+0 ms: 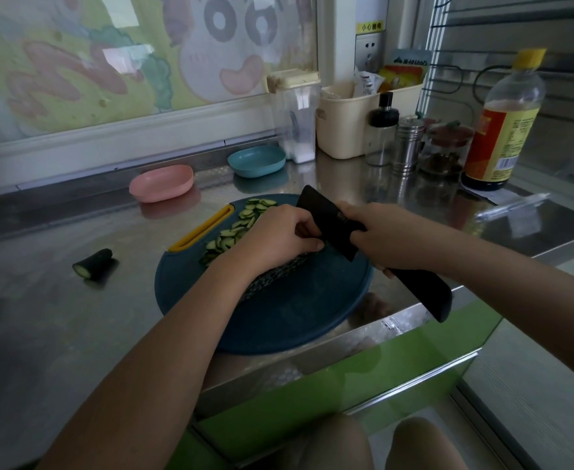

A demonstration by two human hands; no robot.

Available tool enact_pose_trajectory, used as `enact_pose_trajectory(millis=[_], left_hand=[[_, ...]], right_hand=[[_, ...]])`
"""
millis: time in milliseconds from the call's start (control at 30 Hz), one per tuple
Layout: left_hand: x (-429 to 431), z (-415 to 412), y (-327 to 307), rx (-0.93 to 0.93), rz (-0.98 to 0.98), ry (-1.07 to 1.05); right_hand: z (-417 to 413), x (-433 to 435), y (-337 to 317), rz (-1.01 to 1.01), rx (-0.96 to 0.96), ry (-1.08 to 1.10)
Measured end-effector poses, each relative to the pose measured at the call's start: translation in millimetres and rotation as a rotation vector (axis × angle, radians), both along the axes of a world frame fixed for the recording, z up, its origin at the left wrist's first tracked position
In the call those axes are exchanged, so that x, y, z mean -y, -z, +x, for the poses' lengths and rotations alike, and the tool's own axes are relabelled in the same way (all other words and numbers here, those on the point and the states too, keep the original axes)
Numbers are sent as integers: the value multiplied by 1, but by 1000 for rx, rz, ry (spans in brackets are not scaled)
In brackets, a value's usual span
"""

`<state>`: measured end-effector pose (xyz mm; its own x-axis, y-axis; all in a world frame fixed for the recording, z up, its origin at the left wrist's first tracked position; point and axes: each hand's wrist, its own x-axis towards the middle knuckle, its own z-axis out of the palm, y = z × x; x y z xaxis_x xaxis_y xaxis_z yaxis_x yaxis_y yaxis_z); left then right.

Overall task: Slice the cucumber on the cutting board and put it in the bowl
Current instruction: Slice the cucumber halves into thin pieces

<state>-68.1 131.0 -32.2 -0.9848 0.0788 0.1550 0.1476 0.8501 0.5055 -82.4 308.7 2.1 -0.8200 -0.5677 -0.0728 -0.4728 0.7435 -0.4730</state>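
A round dark-blue cutting board (289, 320) with a yellow handle slot lies at the counter's front edge. Several thin cucumber slices (241, 222) are spread over its far left part. My right hand (384, 235) grips the black handle of a cleaver (326, 218), whose black blade is tilted up with its edge down on the board. My left hand (279, 239) is curled against the blade's left face, fingers touching it beside the slices. A cucumber end piece (94, 262) lies on the counter left of the board. A pink bowl (162, 183) and a teal bowl (257, 161) stand behind the board.
Steel counter (58, 317) with a wall behind. At the back right stand a salt box (295, 117), a cream basket (346, 120), a dark bottle (382, 127), a steel shaker (409, 144), a spice jar (445, 150) and a tall sauce bottle (502, 123).
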Motion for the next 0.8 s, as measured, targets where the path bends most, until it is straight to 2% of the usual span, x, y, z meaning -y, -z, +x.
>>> enact_pose_trajectory(millis=[300, 500, 800], left_hand=[[0, -1, 0, 12, 8, -19], [1, 0, -1, 31, 10, -10], [5, 2, -6, 39, -66, 22]], right_hand=[[3, 9, 4, 62, -31, -3], [6, 14, 19, 135, -131, 28], [6, 2, 13, 65, -84, 30]])
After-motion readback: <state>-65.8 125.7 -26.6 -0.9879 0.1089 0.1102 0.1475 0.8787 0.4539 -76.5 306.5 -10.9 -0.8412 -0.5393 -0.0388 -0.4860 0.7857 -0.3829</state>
